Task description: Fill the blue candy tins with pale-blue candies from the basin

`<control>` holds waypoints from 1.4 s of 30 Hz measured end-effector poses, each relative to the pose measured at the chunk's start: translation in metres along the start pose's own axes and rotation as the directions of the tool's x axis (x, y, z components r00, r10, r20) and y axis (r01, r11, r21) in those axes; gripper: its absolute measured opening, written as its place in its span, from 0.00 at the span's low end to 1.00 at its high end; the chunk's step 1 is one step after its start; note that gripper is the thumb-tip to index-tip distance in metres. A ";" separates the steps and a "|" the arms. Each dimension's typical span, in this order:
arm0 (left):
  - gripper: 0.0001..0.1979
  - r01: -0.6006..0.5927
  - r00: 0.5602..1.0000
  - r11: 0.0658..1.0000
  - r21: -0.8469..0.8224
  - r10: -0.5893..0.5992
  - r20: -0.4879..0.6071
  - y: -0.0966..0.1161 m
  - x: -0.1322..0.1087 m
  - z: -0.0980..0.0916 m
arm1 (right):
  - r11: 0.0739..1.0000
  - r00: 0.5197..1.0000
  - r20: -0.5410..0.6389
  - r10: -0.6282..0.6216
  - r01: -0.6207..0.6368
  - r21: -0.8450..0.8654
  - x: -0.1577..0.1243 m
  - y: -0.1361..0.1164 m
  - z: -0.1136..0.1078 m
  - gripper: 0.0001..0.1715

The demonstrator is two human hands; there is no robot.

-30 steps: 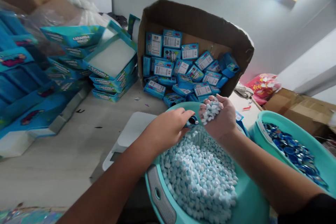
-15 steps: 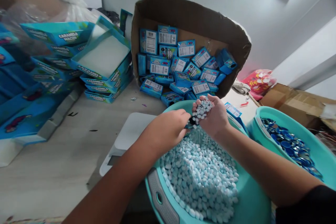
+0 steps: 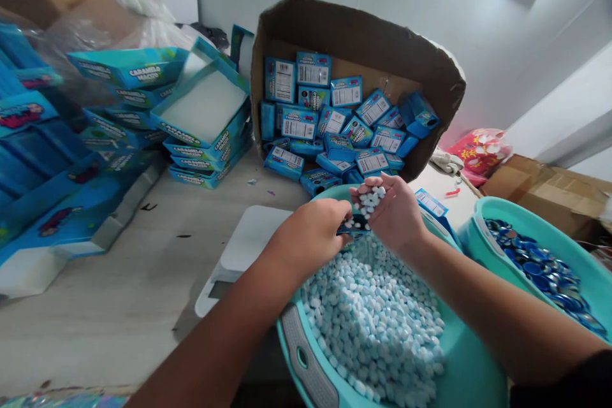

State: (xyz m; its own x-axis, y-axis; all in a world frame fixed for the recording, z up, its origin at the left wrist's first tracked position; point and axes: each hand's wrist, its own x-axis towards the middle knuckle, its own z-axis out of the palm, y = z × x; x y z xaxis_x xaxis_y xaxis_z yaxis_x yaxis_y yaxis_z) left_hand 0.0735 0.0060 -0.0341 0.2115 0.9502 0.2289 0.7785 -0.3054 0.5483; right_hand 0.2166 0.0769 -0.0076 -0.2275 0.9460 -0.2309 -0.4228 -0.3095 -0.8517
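The right hand point(image 3: 394, 213) is cupped around small pale-blue round sweets point(image 3: 368, 199), tipping them toward a little dark-blue round tin point(image 3: 356, 224) pinched by the left hand point(image 3: 310, 236), just above the teal plastic basin point(image 3: 306, 357). Filling seems underway, and a steady tilt matters.

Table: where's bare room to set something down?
The table is bare between the stacked blue trays, the white scale and the near edge. A narrow strip runs between the trays and the cardboard box. The right side is crowded: candy tub, cap tub, brown carton.
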 end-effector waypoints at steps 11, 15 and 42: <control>0.15 -0.064 0.998 0.998 0.023 0.064 0.004 0.000 0.000 0.000 | 0.995 0.995 0.099 -0.031 0.040 -0.086 0.002 0.002 -0.006 0.14; 0.11 0.029 0.999 0.999 0.016 -0.029 0.025 0.000 0.002 -0.002 | 0.974 0.989 0.148 0.015 0.019 -0.224 0.002 -0.006 -0.005 0.17; 0.14 0.154 0.985 0.988 0.026 -0.151 -0.082 0.002 0.002 0.000 | 0.280 0.763 0.621 -0.182 0.645 -0.711 0.002 -0.011 -0.029 0.15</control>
State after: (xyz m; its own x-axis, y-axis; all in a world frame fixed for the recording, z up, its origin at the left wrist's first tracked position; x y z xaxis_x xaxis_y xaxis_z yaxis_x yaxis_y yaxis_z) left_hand 0.0755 0.0069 -0.0327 0.0418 0.9771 0.2087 0.8166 -0.1537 0.5563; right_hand 0.2459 0.0851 -0.0121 -0.6412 0.7180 0.2708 0.3585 0.5923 -0.7215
